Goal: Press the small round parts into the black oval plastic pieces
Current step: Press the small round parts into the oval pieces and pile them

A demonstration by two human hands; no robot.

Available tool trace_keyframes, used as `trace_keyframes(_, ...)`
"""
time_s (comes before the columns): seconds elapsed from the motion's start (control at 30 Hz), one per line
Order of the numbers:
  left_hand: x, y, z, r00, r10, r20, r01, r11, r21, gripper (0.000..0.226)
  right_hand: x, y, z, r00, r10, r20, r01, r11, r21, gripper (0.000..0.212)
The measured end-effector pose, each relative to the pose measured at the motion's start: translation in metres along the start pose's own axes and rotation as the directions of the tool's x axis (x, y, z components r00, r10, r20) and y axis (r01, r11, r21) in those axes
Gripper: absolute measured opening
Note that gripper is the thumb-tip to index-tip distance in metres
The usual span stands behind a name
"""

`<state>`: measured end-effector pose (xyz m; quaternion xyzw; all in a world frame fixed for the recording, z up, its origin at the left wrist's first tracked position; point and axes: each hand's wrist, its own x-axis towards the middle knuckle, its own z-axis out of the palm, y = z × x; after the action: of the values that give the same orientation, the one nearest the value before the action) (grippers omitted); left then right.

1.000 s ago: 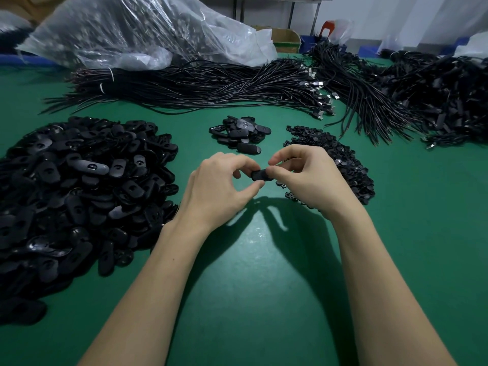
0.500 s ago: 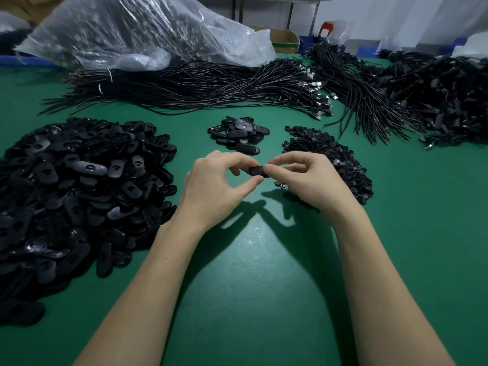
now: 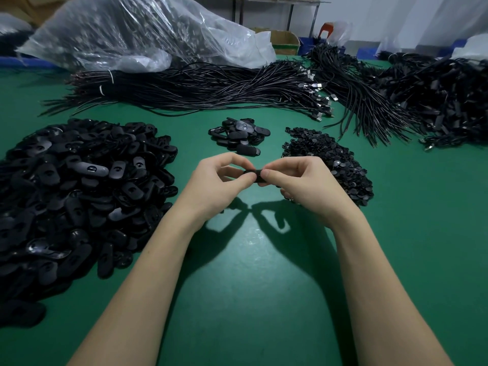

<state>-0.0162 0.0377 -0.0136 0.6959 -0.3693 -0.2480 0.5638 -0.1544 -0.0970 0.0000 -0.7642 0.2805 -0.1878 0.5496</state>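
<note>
Above the middle of the green table, my left hand [image 3: 220, 182] and my right hand [image 3: 303, 184] both pinch one black oval plastic piece [image 3: 255, 175] between thumbs and fingertips. Any small round part in it is hidden by my fingers. A big heap of black oval pieces [image 3: 79, 191] lies to the left. A heap of small round parts [image 3: 332, 162] lies just behind my right hand. A small pile of oval pieces [image 3: 239, 134] sits beyond my hands.
Bundles of black cables [image 3: 198, 88] stretch across the back of the green table [image 3: 250, 286], with more cable heaps [image 3: 422, 96] at the right. A large clear plastic bag [image 3: 137, 33] sits at the back left.
Both hands stay together on the same oval piece and have drifted slightly toward the far side of the table; the fingertips have shifted a little on the piece.
</note>
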Motion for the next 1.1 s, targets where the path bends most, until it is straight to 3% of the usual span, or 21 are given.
trace_keyframes(0.23,0.001,-0.001,0.002,0.999,0.000,-0.038,0.000,1.000,-0.017,0.015,0.005,0.001,0.003,0.999,-0.010,-0.052,0.004,0.994,-0.108,0.005)
trace_keyframes(0.63,0.002,-0.002,0.002,1.000,0.019,-0.014,-0.020,0.998,-0.054,0.014,0.002,-0.002,0.005,0.999,-0.015,-0.032,0.011,0.995,-0.104,0.007)
trace_keyframes(1.1,0.001,-0.002,0.006,0.999,0.028,-0.018,-0.026,0.994,0.108,0.013,0.001,0.000,0.010,0.995,-0.076,-0.072,0.057,0.967,-0.247,0.009)
